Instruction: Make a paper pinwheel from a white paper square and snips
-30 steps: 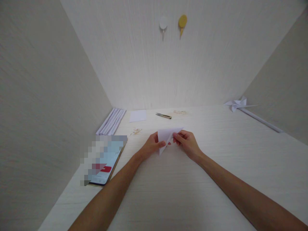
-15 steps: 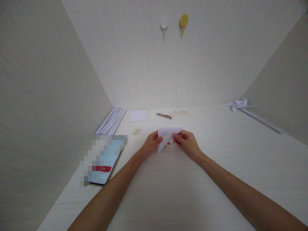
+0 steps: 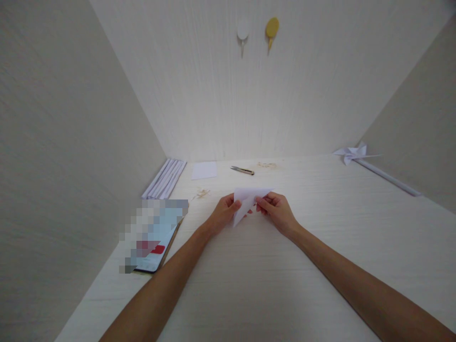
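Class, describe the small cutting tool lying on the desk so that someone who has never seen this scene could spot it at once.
Start at the pale desk and look to its far edge, near the back wall. There, between a flat white paper square and a scatter of tan shavings, lie the small snips. Dark blades and a brownish handle make them the only dark, slender thing there.

The folded paper (image 3: 245, 202) at the centre of the frame was plain white. The desk (image 3: 249, 285) was pale cream with a faint wood grain, and the walls (image 3: 302, 95) carried a matching fine vertical grain. At the top centre hung a white hook (image 3: 242, 29) beside a yellow hook (image 3: 271, 28). The stack of sheets (image 3: 165, 179) at left was white with grey edges. The pinwheel (image 3: 351, 153) at right was white. The scissors (image 3: 242, 170) looked dark with a tan handle.
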Demonstrator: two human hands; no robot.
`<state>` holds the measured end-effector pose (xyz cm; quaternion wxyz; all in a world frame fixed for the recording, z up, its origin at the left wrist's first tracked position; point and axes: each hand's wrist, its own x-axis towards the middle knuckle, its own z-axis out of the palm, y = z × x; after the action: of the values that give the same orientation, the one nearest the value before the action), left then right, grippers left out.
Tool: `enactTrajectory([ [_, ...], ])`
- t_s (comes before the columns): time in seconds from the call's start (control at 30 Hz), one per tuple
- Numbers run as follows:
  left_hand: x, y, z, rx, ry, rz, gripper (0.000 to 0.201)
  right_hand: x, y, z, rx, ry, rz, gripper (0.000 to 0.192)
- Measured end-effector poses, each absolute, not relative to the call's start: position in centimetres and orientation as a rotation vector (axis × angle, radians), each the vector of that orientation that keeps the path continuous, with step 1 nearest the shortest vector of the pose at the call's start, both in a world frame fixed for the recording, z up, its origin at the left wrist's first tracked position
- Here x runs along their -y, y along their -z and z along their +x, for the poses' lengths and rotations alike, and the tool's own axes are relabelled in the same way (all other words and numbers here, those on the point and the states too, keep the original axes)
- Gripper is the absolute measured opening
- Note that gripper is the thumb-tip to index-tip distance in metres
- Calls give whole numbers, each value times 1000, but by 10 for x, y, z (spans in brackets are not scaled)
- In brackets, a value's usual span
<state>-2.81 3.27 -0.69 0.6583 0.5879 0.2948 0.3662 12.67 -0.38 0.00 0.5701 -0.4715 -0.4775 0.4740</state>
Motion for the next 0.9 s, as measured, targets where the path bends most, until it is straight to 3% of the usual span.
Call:
enactTrajectory([
  [0.9, -29, 2, -26, -676, -844, 1256, 64, 3, 2, 128, 1161, -1116, -1114, 30],
])
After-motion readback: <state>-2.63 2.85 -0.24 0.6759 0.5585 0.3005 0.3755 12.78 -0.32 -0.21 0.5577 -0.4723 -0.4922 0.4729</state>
